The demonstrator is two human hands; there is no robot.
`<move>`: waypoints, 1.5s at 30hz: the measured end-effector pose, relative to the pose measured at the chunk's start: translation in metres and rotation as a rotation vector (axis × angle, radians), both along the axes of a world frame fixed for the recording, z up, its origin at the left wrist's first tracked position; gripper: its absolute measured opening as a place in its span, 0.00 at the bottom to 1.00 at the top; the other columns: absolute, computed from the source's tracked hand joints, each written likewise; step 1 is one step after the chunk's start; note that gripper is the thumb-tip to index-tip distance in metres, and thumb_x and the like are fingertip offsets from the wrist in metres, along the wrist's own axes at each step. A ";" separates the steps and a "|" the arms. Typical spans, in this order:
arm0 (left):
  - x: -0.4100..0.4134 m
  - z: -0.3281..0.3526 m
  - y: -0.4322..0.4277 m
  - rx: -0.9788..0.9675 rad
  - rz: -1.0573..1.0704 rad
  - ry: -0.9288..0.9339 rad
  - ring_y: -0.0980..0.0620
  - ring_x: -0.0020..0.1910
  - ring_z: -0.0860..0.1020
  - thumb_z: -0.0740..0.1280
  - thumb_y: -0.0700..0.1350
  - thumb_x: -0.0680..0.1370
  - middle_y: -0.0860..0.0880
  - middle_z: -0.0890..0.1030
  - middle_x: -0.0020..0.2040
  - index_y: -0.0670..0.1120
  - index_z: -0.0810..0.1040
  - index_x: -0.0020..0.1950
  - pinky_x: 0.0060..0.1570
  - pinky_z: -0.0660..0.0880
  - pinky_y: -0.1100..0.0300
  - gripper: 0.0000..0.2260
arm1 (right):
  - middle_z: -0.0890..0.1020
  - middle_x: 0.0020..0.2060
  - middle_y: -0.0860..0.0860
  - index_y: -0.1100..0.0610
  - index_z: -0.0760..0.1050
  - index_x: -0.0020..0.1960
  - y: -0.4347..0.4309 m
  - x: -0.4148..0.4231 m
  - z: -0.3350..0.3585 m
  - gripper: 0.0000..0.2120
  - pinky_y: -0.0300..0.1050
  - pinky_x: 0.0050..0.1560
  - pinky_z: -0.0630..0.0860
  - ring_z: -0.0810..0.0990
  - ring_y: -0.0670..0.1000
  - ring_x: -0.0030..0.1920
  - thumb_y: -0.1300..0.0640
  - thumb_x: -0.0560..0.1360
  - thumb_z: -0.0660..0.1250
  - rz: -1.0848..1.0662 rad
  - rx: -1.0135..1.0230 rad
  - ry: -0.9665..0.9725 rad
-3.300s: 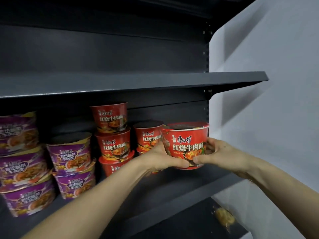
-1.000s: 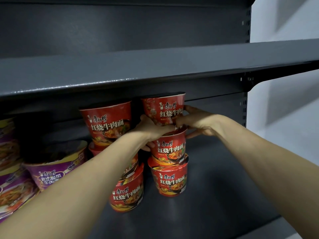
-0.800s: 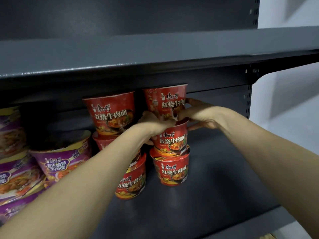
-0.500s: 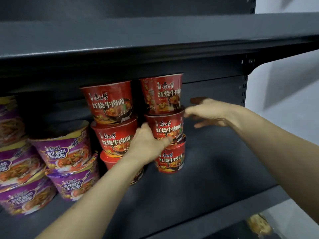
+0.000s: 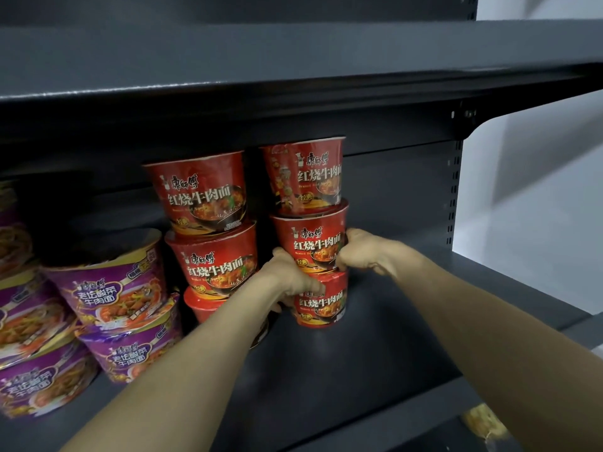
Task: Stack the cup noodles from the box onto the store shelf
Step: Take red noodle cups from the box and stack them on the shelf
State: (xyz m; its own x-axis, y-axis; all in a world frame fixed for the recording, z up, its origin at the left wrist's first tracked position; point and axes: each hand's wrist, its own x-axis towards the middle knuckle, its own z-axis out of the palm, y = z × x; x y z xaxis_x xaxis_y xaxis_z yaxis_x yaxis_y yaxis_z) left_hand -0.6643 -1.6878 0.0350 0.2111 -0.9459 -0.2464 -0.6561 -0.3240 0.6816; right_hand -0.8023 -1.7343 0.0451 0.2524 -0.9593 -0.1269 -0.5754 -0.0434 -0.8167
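Taking the right red stack (image 5: 310, 236) of three cup noodles as the mark: to its right the shelf deck (image 5: 417, 308) lies bare as far as the slotted upright (image 5: 454, 190), though the right hand (image 5: 362, 252) gripping the middle cup (image 5: 315, 247) fills the near part. To its left the left red stack (image 5: 208, 230) stands just beside it, leaving a narrow dark slot (the left hand (image 5: 290, 278) fills its lower end, gripping the stack there). Farther left, purple cup noodles (image 5: 111, 308) wall off that side. Above it the upper shelf (image 5: 293, 76) sits close over the top cup (image 5: 306, 177). In front the deck is open, crossed by both forearms (image 5: 473, 337).
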 end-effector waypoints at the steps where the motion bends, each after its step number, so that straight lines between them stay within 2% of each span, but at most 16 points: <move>1: 0.000 0.003 -0.002 0.013 0.000 -0.005 0.42 0.55 0.80 0.78 0.48 0.70 0.42 0.74 0.65 0.45 0.55 0.72 0.51 0.76 0.46 0.41 | 0.77 0.58 0.55 0.58 0.69 0.64 -0.002 0.001 -0.002 0.25 0.50 0.62 0.73 0.75 0.55 0.60 0.72 0.69 0.65 -0.003 0.001 -0.024; 5: 0.002 0.003 -0.008 0.005 0.010 0.023 0.45 0.48 0.79 0.78 0.50 0.69 0.43 0.76 0.63 0.44 0.59 0.72 0.50 0.77 0.46 0.39 | 0.78 0.57 0.55 0.58 0.70 0.64 -0.008 0.005 -0.007 0.27 0.50 0.59 0.74 0.76 0.56 0.59 0.72 0.68 0.65 -0.008 0.009 -0.083; 10: 0.004 -0.002 -0.010 -0.022 0.018 0.043 0.43 0.53 0.80 0.79 0.49 0.68 0.43 0.77 0.63 0.44 0.60 0.71 0.46 0.77 0.48 0.39 | 0.78 0.57 0.55 0.58 0.69 0.65 -0.004 0.006 -0.005 0.27 0.47 0.54 0.74 0.76 0.55 0.58 0.71 0.68 0.67 -0.020 0.023 -0.084; 14: 0.003 -0.001 -0.009 -0.025 0.021 0.043 0.42 0.55 0.80 0.79 0.49 0.68 0.42 0.77 0.63 0.43 0.60 0.71 0.48 0.78 0.48 0.39 | 0.78 0.58 0.54 0.57 0.68 0.65 -0.002 0.007 -0.005 0.27 0.50 0.59 0.75 0.76 0.55 0.59 0.69 0.68 0.68 -0.020 0.033 -0.080; 20: 0.000 0.001 -0.003 -0.034 0.021 0.028 0.42 0.56 0.80 0.78 0.51 0.69 0.42 0.76 0.64 0.43 0.61 0.72 0.49 0.78 0.47 0.39 | 0.79 0.56 0.54 0.57 0.68 0.66 0.000 0.010 -0.008 0.31 0.54 0.61 0.75 0.78 0.56 0.58 0.68 0.65 0.70 -0.015 0.011 -0.070; 24: 0.003 -0.002 0.008 -0.058 -0.024 -0.009 0.42 0.61 0.77 0.76 0.51 0.71 0.43 0.76 0.65 0.42 0.67 0.69 0.56 0.77 0.46 0.31 | 0.78 0.58 0.54 0.58 0.66 0.65 0.009 0.009 -0.006 0.29 0.53 0.61 0.74 0.76 0.56 0.60 0.69 0.67 0.70 -0.035 -0.002 -0.049; 27: 0.008 -0.010 0.018 -0.128 -0.045 -0.058 0.43 0.61 0.77 0.75 0.53 0.72 0.47 0.77 0.63 0.45 0.71 0.67 0.60 0.76 0.47 0.27 | 0.77 0.58 0.54 0.58 0.66 0.61 0.021 0.005 -0.002 0.22 0.48 0.60 0.73 0.75 0.55 0.61 0.69 0.70 0.68 -0.034 0.007 -0.029; 29: 0.012 -0.017 0.025 -0.180 -0.033 -0.097 0.45 0.60 0.77 0.75 0.54 0.72 0.49 0.78 0.63 0.47 0.73 0.67 0.62 0.75 0.49 0.27 | 0.76 0.60 0.56 0.59 0.68 0.63 0.034 0.003 0.003 0.19 0.46 0.57 0.71 0.74 0.55 0.62 0.67 0.74 0.66 -0.035 -0.012 -0.001; 32: 0.011 -0.023 0.035 -0.248 -0.003 -0.167 0.46 0.60 0.77 0.73 0.54 0.74 0.50 0.77 0.61 0.47 0.72 0.65 0.60 0.74 0.53 0.24 | 0.71 0.68 0.57 0.63 0.64 0.71 0.051 -0.003 0.007 0.23 0.44 0.59 0.68 0.71 0.55 0.67 0.63 0.77 0.64 -0.050 -0.058 0.067; 34: 0.005 -0.029 0.039 -0.276 -0.025 -0.192 0.46 0.58 0.77 0.73 0.54 0.74 0.49 0.78 0.59 0.47 0.73 0.62 0.60 0.75 0.51 0.21 | 0.69 0.69 0.57 0.64 0.62 0.72 0.061 -0.009 0.005 0.25 0.41 0.57 0.67 0.69 0.55 0.68 0.61 0.78 0.63 -0.067 -0.061 0.125; 38: -0.016 -0.046 0.042 -0.244 -0.154 -0.161 0.47 0.52 0.79 0.72 0.54 0.72 0.50 0.80 0.52 0.48 0.76 0.52 0.56 0.77 0.50 0.14 | 0.69 0.69 0.57 0.62 0.62 0.72 0.076 -0.025 -0.007 0.25 0.44 0.61 0.68 0.70 0.56 0.67 0.58 0.78 0.62 -0.107 -0.044 0.293; 40: -0.030 -0.052 0.039 -0.240 -0.222 -0.151 0.47 0.49 0.80 0.72 0.52 0.72 0.49 0.81 0.48 0.47 0.78 0.48 0.54 0.77 0.51 0.11 | 0.74 0.64 0.57 0.62 0.68 0.67 0.083 -0.036 -0.015 0.19 0.45 0.59 0.71 0.74 0.56 0.62 0.58 0.78 0.61 -0.135 -0.039 0.382; 42: -0.046 -0.055 0.038 -0.246 -0.289 -0.145 0.46 0.50 0.79 0.72 0.50 0.73 0.47 0.80 0.49 0.45 0.78 0.50 0.53 0.77 0.52 0.11 | 0.79 0.52 0.57 0.62 0.75 0.54 0.089 -0.050 -0.023 0.10 0.44 0.49 0.75 0.78 0.55 0.51 0.60 0.77 0.61 -0.140 -0.025 0.450; 43: -0.054 -0.056 0.037 -0.245 -0.320 -0.145 0.46 0.50 0.79 0.72 0.49 0.74 0.47 0.79 0.49 0.45 0.78 0.51 0.53 0.77 0.52 0.10 | 0.78 0.44 0.55 0.61 0.75 0.44 0.094 -0.057 -0.025 0.06 0.42 0.40 0.74 0.77 0.53 0.44 0.61 0.76 0.60 -0.137 -0.022 0.475; 45: -0.073 -0.059 0.036 -0.244 -0.383 -0.141 0.47 0.48 0.79 0.71 0.49 0.75 0.47 0.80 0.47 0.46 0.78 0.48 0.54 0.77 0.50 0.08 | 0.73 0.33 0.52 0.59 0.69 0.33 0.105 -0.072 -0.032 0.12 0.40 0.29 0.66 0.72 0.50 0.33 0.62 0.75 0.60 -0.172 -0.011 0.491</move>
